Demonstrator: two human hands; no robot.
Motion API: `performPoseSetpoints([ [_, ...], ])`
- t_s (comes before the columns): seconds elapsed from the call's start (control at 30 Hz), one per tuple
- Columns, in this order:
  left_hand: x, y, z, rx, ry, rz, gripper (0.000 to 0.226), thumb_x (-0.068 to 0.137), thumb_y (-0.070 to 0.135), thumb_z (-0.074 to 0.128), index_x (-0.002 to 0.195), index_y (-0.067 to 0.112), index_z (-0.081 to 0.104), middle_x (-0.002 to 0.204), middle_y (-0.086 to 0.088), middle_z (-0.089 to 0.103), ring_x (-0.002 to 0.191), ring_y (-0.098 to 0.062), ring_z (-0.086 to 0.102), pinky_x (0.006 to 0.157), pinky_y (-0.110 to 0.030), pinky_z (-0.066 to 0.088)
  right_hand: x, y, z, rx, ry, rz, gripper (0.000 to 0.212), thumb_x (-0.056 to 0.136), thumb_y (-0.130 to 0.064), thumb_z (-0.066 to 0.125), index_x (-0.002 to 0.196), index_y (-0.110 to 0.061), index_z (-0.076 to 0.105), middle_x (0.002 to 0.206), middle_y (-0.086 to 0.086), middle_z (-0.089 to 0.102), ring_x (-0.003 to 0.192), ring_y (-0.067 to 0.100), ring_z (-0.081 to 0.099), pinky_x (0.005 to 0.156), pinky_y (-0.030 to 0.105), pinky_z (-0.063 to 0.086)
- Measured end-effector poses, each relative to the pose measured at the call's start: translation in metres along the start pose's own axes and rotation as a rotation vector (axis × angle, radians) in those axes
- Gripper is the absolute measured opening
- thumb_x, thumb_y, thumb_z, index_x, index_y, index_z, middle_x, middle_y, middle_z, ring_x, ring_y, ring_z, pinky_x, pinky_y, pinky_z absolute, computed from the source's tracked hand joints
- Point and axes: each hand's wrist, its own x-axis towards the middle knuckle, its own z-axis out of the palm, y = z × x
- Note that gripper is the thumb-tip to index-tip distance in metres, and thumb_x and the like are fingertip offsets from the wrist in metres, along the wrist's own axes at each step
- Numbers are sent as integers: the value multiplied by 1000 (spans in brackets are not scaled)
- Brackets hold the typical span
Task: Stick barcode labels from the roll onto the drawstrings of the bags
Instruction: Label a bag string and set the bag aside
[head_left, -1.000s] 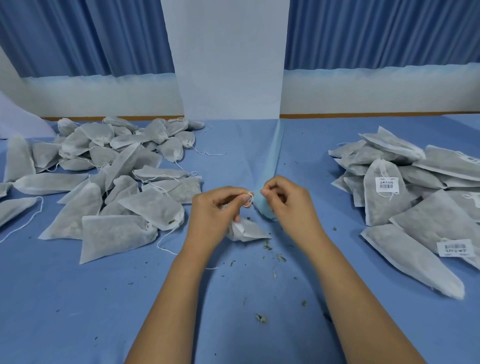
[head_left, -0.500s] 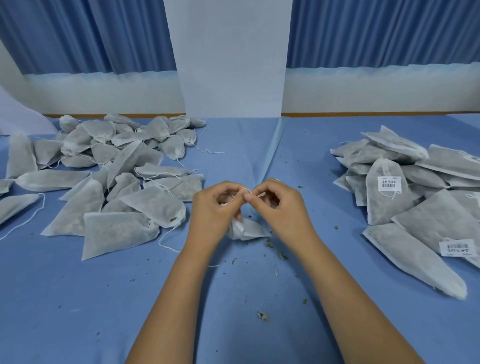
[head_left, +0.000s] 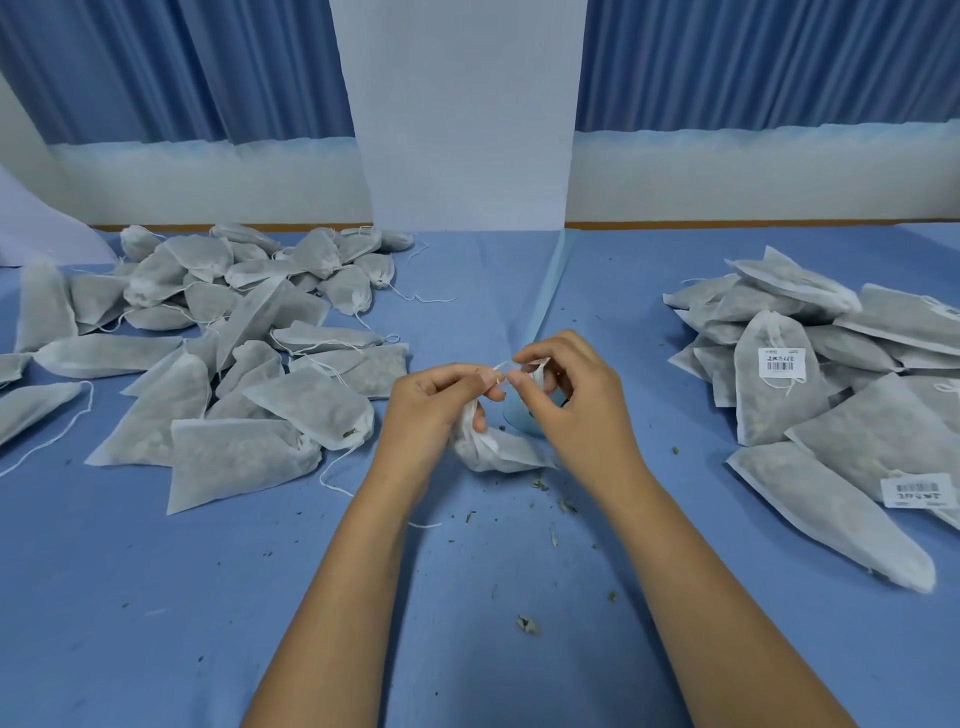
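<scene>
You had one small filter bag (head_left: 498, 452) lying on the blue desk (head_left: 311, 597) in the middle, near you, its gathered neck drawn up into your left hand (head_left: 434, 410). That hand's fingers were curled round the neck, and its thumb and forefinger pinched the drawstring (head_left: 500, 368) at its upper tip. Your right hand (head_left: 576, 410) was just beside it, fingers curled too, pinching a small white piece that was probably the barcode label (head_left: 537, 370). It was too small and too covered to be sure.

The short free run of string lay between your two pinches, running left to right and rising slightly toward the right. The label sat at its right end, touching or nearly so. Your right hand was therefore the nearer one to do the folding, with the left only needing to keep the string taut. I judge the label was not yet closed round the string.

The pale blue label roll (head_left: 517, 418) stood just behind and between your hands, mostly hidden. The heap of unlabelled bags (head_left: 244, 364) lay well off to the left, and the heap of labelled bags (head_left: 857, 415) well off to the right. Dried leaf crumbs (head_left: 527, 623) were scattered on the near desk.
</scene>
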Motion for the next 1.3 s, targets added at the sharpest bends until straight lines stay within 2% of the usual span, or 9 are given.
performPoseSetpoints([
  [0.17,-1,0,2,25,14,-18,22,90,12,63,72,17,76,59,5,61,46,-7,47,54,-15,39,-2,-5,4,-83,75,-151,13,77,-15,78,77,-6,69,83,3,59,74,7,51,77,26,37],
  [0.5,-1,0,3,63,17,-25,17,89,13,65,75,10,75,60,6,62,45,-6,47,51,-11,38,-2,5,4,-246,103,-243,8,81,-10,69,74,-7,69,75,2,63,71,10,52,77,25,28],
  [0.67,1,1,-2,91,28,-17,15,88,14,66,76,13,75,59,8,63,41,-5,43,45,-10,32,1,6,-3,-76,97,5,18,90,-4,56,78,-18,54,82,-7,55,75,5,51,84,27,32],
  [0.8,6,2,-17,63,7,-17,24,89,10,64,71,19,78,63,5,63,44,-9,40,49,-14,34,8,9,-15,69,197,229,18,92,-1,52,81,-16,56,83,-6,58,74,-9,50,72,5,35],
  [0.87,7,1,-20,54,-50,-37,26,89,10,64,71,20,79,64,4,63,45,-10,40,50,-15,36,9,11,-14,107,204,305,15,93,-3,52,83,-12,58,81,-7,58,69,-11,50,66,3,35],
  [0.97,6,-1,-24,40,-182,-129,18,88,13,67,74,19,79,76,1,71,50,-9,52,53,-15,44,12,16,-17,152,237,402,13,95,-8,51,85,-13,58,75,-12,55,61,-12,49,61,3,36],
  [1.07,6,-5,-30,174,-309,-245,6,83,19,73,80,19,79,85,-2,75,69,-7,67,63,-15,50,14,18,-22,183,322,456,12,94,-11,53,86,-12,62,74,-13,56,58,-12,48,59,3,37],
  [1.2,10,-13,-25,261,-96,-320,8,82,22,76,75,18,75,70,2,71,62,-8,62,59,-19,46,9,-2,-18,227,311,343,16,91,-8,57,78,-18,63,72,-11,59,62,-6,51,62,7,39],
  [1.3,15,-18,-21,306,194,-268,13,81,23,75,76,14,67,65,3,65,59,-11,56,56,-23,43,1,-22,-8,313,132,196,18,87,-3,61,74,-15,62,74,-5,59,67,7,49,65,18,41],
])
